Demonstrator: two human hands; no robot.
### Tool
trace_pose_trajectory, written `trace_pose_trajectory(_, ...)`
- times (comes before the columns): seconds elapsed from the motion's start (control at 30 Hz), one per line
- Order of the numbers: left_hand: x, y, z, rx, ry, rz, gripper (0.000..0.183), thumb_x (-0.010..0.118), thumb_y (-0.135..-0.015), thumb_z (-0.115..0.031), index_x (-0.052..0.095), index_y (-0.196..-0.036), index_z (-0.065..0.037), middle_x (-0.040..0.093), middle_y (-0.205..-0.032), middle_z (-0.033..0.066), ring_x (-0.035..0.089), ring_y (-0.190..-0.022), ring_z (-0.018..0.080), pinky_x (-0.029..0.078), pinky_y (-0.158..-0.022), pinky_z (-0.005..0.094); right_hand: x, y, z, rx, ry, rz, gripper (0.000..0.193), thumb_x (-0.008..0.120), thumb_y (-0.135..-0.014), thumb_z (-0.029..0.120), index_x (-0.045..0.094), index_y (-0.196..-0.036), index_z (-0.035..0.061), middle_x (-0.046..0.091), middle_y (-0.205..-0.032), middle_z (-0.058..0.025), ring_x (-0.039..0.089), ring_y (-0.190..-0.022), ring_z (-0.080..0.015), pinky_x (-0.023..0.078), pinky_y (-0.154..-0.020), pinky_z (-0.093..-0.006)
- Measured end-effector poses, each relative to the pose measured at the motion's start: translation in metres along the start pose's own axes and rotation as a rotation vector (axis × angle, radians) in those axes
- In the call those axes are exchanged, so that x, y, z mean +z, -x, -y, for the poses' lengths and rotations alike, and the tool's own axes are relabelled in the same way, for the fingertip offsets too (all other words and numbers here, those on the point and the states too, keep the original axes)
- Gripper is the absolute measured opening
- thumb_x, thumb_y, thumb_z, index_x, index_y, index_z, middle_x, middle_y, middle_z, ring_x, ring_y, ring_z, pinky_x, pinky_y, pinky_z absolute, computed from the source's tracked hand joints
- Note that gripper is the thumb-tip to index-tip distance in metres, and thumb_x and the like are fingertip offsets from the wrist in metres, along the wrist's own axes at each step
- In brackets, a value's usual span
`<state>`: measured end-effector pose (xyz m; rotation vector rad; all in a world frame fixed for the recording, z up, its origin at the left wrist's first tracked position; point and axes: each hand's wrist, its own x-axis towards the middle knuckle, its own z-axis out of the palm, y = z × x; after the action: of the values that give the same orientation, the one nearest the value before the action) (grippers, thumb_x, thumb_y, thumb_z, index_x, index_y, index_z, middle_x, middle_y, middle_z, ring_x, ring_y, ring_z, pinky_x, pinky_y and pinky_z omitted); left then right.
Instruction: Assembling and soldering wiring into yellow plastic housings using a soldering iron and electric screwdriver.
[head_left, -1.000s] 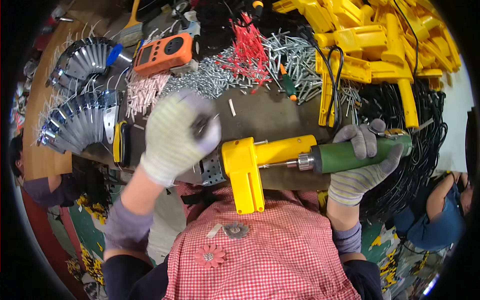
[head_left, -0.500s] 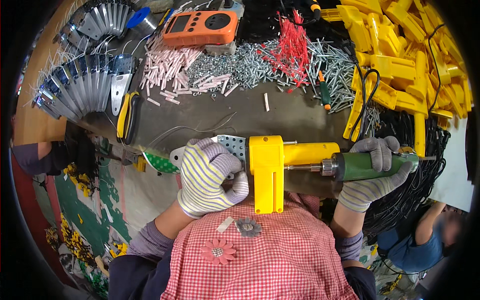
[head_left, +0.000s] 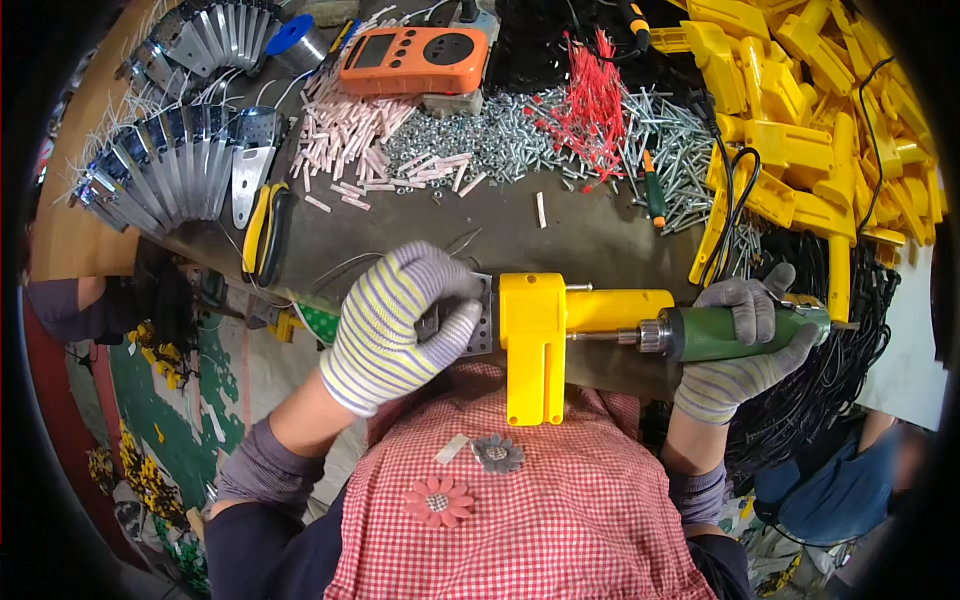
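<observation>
Yellow plastic housing [head_left: 535, 345]: boxy, with 2 legs pointing down toward the red-checked apron, lying sideways at the near table edge. Perforated grey metal plate [head_left: 481, 318] pressed against its left face, partly hidden by a striped glove. Green-bodied electric screwdriver [head_left: 735, 332] held level, chrome chuck and bit aimed left into the housing's right side.

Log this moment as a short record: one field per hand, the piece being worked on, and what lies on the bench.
left hand: gloved, pressing a grey metal plate against the yellow plastic housing
right hand: gloved, gripping a green power screwdriver, its bit aimed at the housing
bench: loose screws, red wire ties, orange meter, stacked yellow housings, fanned metal plates
</observation>
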<state>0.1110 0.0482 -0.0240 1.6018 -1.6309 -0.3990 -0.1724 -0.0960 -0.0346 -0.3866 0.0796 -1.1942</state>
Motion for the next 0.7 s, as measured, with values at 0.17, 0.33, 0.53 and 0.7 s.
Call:
trace_pose_trajectory(0.17, -0.015, -0.023, 0.006, 0.216, -0.299, 0.399, 0.080, 0.075, -0.061, -0.055, 0.058, -0.124, -0.008, 0.061, -0.114, 0.0100, 0.054, -0.113, 0.0313, 0.035, -0.099, 0.0502, -0.002, -0.003, -0.009, -0.012, -0.008, -0.032, 0.052, 0.063, -0.090, 0.048, 0.061, -0.116, 0.0031, 0.042, -0.060, 0.0051, 0.043, -0.056, -0.0089, 0.048, -0.092, -0.0351)
trace_pose_trajectory(0.33, -0.007, -0.029, 0.018, 0.185, -0.067, 0.451, 0.075, 0.076, -0.060, -0.038, 0.057, -0.126, -0.009, 0.060, -0.114, 0.0113, 0.056, -0.110, 0.0313, 0.039, -0.098, 0.0508, -0.005, -0.008, -0.008, 0.008, -0.052, 0.035, 0.040, 0.063, -0.091, 0.045, 0.059, -0.098, 0.0053, 0.035, -0.049, 0.0082, 0.036, -0.044, -0.0045, 0.048, -0.090, -0.0341)
trace_pose_trajectory(0.53, -0.001, -0.031, 0.024, 0.250, 0.032, 0.398, 0.070, 0.079, -0.056, -0.034, 0.060, -0.118, -0.008, 0.061, -0.104, 0.0134, 0.060, -0.100, 0.0351, 0.043, -0.092, 0.0486, -0.002, -0.016, -0.020, 0.023, -0.094, 0.009, 0.037, 0.066, -0.090, 0.043, 0.057, -0.091, 0.0079, 0.032, -0.046, 0.0095, 0.031, -0.040, -0.0036, 0.046, -0.083, -0.0288)
trace_pose_trajectory(0.7, -0.005, -0.026, 0.020, 0.216, 0.002, 0.380, 0.072, 0.079, -0.056, -0.034, 0.060, -0.119, -0.008, 0.059, -0.108, 0.0131, 0.058, -0.102, 0.0348, 0.043, -0.093, 0.0463, 0.021, -0.005, -0.027, -0.076, -0.004, 0.026, 0.054, 0.068, -0.087, 0.047, 0.062, -0.113, 0.0000, 0.033, -0.049, 0.0079, 0.032, -0.041, -0.0059, 0.044, -0.080, -0.0268)
